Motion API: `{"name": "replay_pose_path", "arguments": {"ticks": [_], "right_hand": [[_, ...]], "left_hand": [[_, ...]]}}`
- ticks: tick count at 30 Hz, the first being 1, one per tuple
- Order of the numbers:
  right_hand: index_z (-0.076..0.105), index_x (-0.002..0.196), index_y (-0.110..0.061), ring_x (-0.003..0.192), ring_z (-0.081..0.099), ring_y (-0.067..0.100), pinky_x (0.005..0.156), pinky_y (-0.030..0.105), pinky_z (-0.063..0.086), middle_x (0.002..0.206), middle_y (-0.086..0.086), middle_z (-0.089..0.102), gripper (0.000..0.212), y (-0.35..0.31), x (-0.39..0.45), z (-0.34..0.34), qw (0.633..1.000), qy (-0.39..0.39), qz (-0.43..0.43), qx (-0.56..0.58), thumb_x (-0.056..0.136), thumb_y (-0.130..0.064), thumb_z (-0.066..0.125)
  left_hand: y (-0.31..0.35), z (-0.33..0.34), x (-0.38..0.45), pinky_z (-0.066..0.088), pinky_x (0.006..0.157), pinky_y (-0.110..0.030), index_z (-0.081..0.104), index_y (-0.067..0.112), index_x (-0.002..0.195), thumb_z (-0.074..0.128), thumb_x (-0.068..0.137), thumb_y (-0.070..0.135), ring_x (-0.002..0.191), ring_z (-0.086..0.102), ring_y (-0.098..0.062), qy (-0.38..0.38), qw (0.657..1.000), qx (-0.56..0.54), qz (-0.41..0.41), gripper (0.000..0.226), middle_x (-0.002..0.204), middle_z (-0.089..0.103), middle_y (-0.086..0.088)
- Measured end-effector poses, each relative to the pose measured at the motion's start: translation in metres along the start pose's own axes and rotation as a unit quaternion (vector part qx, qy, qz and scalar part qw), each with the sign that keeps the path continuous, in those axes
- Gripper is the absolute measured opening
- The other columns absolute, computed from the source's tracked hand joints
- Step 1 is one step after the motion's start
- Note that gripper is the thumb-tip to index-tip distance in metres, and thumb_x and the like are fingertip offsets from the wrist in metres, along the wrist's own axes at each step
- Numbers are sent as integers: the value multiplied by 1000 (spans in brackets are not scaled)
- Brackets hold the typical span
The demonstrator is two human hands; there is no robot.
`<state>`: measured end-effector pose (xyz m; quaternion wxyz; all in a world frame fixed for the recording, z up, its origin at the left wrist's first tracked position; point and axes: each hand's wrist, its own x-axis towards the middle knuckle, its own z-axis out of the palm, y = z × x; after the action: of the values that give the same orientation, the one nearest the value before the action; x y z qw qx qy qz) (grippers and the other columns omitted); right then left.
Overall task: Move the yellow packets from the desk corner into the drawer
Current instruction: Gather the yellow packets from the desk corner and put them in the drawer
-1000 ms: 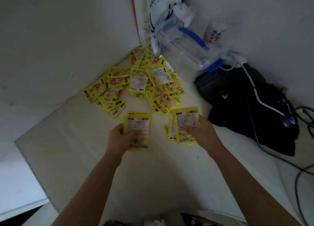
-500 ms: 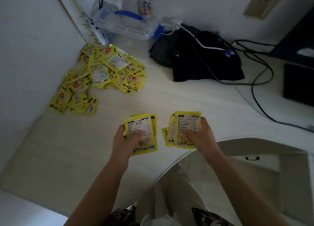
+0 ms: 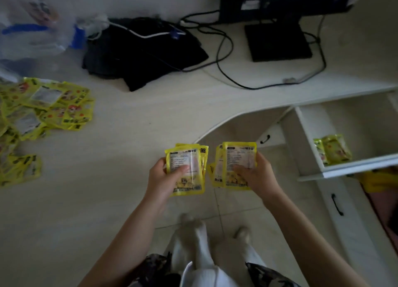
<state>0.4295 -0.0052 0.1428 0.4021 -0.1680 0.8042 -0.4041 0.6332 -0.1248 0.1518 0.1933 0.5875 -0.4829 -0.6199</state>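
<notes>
- Where the pale tabletop (image 3: 112, 200) curves inward, an open drawer (image 3: 310, 157) (a few packets inside) sits right.
- Left hand (image 3: 160, 180) grips a yellow packet stack (image 3: 186, 170); right hand (image 3: 257, 175) grips another stack (image 3: 233, 166).
- Loose pile (image 3: 43, 108) lies far left.

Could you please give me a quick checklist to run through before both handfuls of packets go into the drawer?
1. Left hand grips its packet stack firmly: ok.
2. Right hand grips its packet stack firmly: ok.
3. Open drawer is ready to receive: ok.
4. Room beside the packets already in the drawer: ok, bare floor shows.
5. Path clear from hands to drawer: ok.
6. Corner pile cleared: not ok, many remain.
</notes>
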Motion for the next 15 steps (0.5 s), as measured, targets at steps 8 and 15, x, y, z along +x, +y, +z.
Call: {"name": "replay_pose_path", "arguments": {"ticks": [8, 15], "right_hand": [[62, 102, -21, 90, 69, 19, 81, 46, 58, 96, -1, 71, 30, 71, -20, -127, 996, 66, 31, 51, 75, -18, 76], [62, 98, -29, 91, 69, 18, 85, 50, 56, 97, -3, 72, 29, 125, -26, -238, 991, 95, 28, 86, 74, -20, 76]], "left_hand": [[-24, 133, -43, 55, 80, -37, 59, 18, 113, 80, 74, 31, 91, 69, -17, -92, 993, 60, -44, 46, 103, 72, 0], [-28, 254, -83, 56, 72, -35, 61, 21, 93, 73, 81, 14, 84, 69, -19, -103, 993, 44, -36, 19, 94, 72, -2]]}}
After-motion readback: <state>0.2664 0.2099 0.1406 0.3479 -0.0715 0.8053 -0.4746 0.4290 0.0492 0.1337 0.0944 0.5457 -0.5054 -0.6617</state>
